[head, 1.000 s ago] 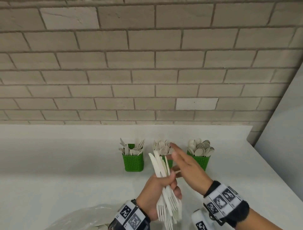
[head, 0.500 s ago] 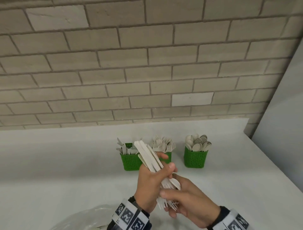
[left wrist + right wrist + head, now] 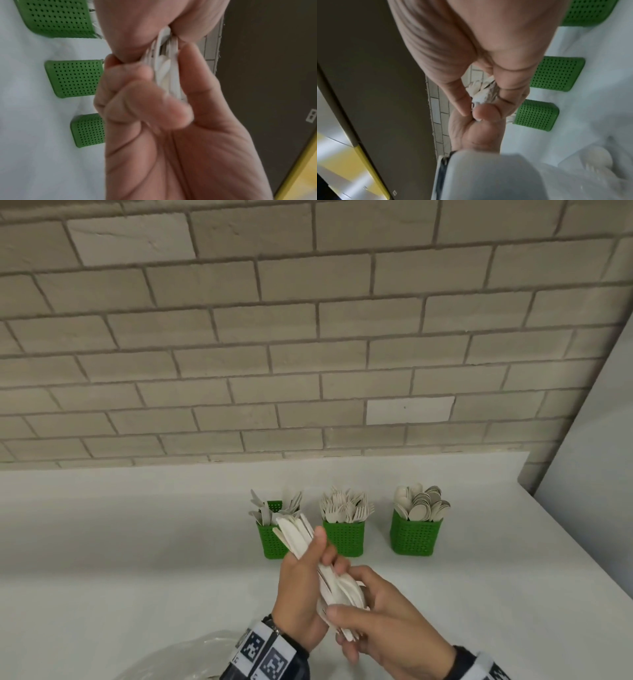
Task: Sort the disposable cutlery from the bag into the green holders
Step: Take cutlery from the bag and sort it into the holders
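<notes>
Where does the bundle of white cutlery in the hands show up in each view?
Head: bundle of cutlery low centre, gripped by both hands.
Left wrist: upper centre, between thumb and curled fingers.
Right wrist: centre, pinched at the fingertips.
Shared landmark: the middle green holder.

Brick wall (image 3: 274,337) behind white counter (image 3: 120,542) (grey mortar lines).

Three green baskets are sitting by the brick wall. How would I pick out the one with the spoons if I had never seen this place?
Start at the brick wall and look down to the white counter below it, where three green holders stand in a row. The spoon holder is at the right end, nearest the counter's corner. Rounded bowls stick up from it, whereas the fork holder beside it bristles with tines.
</notes>
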The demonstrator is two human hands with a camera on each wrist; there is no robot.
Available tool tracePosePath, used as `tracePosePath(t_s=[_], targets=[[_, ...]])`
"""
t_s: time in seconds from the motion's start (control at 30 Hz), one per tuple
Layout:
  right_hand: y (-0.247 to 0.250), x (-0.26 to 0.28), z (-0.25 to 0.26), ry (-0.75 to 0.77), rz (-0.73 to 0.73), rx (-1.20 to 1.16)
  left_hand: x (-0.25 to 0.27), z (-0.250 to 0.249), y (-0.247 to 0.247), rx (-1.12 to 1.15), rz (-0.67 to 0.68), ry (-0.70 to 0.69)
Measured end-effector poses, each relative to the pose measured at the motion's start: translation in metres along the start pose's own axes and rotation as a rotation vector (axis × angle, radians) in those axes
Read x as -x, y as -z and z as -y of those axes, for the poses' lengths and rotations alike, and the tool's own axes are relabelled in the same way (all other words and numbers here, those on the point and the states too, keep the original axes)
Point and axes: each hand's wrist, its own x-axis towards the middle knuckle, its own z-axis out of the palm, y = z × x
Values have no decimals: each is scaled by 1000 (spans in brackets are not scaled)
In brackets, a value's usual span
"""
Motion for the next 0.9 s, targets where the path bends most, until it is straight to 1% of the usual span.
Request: tracePosePath(t_s=[0.07,0.1,0.13,0.17,0.23,0.27,0.3,0.33,0.4,0.47,0.53,0.6,0.63,0.7,0.8,0.9], targets=[[1,1,-2,25,3,-77,-6,-1,2,49,-38,22],[2,2,-3,50,-20,-75,-8,-3,3,58,-45,29],[3,4,-5,88,-76,-38,-8,-7,3,73,-45,39],[6,7,-6,146,-167,69,-7,-9,3,90,-40,46],[12,11,-8,332,-380,451,-3,-12,2,120,-29,45],[13,14,-9,423,-420,631,-1,-12,1,132,-28,40],[14,15,-10,494,-420,751,2,-11,0,144,-23,43],[14,15,-12,534,-411,808,3,-10,-2,153,-14,55],[14,12,-17,547,-414,798,7,-10,-5,145,2,87],[13,10,-19,576,-434,775,9,-13,-7,148,33,87],[16,12,-17,672,-490,797,11,-17,-6,149,41,74],[22,19,-9,788,-554,873,10,-22,-2,156,9,61],[27,23,-4,823,-571,917,9,-25,2,168,-10,63],[39,31,9,836,-561,1015,8,-30,9,153,-16,74],[59,36,34,809,-500,1224,11,-35,12,14,73,106],[68,33,67,834,-510,1338,15,-34,11,-168,220,150]])
